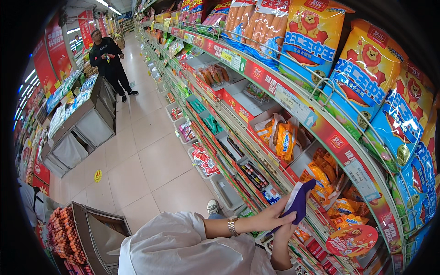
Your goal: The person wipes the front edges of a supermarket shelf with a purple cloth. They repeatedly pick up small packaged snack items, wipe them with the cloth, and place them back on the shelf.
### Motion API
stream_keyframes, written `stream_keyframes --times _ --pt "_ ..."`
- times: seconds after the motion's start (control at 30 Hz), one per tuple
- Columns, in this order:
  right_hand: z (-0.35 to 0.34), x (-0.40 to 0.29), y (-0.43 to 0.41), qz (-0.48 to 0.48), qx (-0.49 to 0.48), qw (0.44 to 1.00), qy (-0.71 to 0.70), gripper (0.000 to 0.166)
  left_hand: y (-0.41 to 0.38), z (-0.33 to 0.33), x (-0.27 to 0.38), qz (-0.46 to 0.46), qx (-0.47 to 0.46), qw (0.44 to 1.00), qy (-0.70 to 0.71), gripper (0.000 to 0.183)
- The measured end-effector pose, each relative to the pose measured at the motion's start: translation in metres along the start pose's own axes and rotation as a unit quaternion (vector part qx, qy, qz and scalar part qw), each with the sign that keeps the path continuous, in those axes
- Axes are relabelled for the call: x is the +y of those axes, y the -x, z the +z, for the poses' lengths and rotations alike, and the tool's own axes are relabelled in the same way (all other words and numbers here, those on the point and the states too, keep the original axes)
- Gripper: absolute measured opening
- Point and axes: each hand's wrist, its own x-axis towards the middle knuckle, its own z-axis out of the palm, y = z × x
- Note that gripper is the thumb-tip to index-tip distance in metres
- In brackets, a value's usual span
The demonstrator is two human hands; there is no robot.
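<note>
A folded purple cloth (pixel 298 205) with a white band along one edge is in my hands, in front of the shelving on the right. My left hand (pixel 275 213), with a metal wristwatch (pixel 232 226) on its wrist, grips the cloth from the left, thumb on top. Close against it, my right hand (pixel 285 229) comes up from below and holds the cloth's lower part; its fingers are mostly hidden. Orange-wrapped sausages (pixel 318 180) lie in a shelf bin just beyond the cloth.
Large sausage packs (pixel 311 37) stand behind a wire rail (pixel 325 82) on the upper shelf. A round red sign (pixel 351 240) juts out near my right arm. Low bins (pixel 227 192) line the shelf foot. Across the tiled aisle (pixel 137 144), a person (pixel 108 62) stands by a display stand (pixel 94 120).
</note>
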Motion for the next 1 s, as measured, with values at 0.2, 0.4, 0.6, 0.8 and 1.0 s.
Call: stream_keyframes --times 0.2,0.4,0.6,0.8,1.0 --pt "-0.002 0.010 0.032 0.008 -0.176 0.974 0.143 0.058 -0.017 -0.012 0.017 -0.057 0.224 0.947 0.223 0.049" --pt "-0.004 -0.009 -0.010 -0.071 -0.092 0.953 0.280 0.053 -0.013 -0.011 -0.001 -0.110 0.155 0.939 0.287 0.038" --pt "-0.015 -0.001 -0.017 0.042 -0.081 0.982 0.164 0.046 0.004 -0.001 -0.016 -0.167 0.106 0.915 0.352 0.029" --pt "-0.004 0.001 0.012 0.053 -0.143 0.983 0.099 0.043 -0.025 -0.039 0.013 -0.065 0.159 0.898 0.406 0.047" --pt "-0.024 0.010 0.038 0.220 -0.051 0.973 0.046 0.038 -0.104 -0.092 0.060 0.090 0.292 0.946 0.104 0.033"
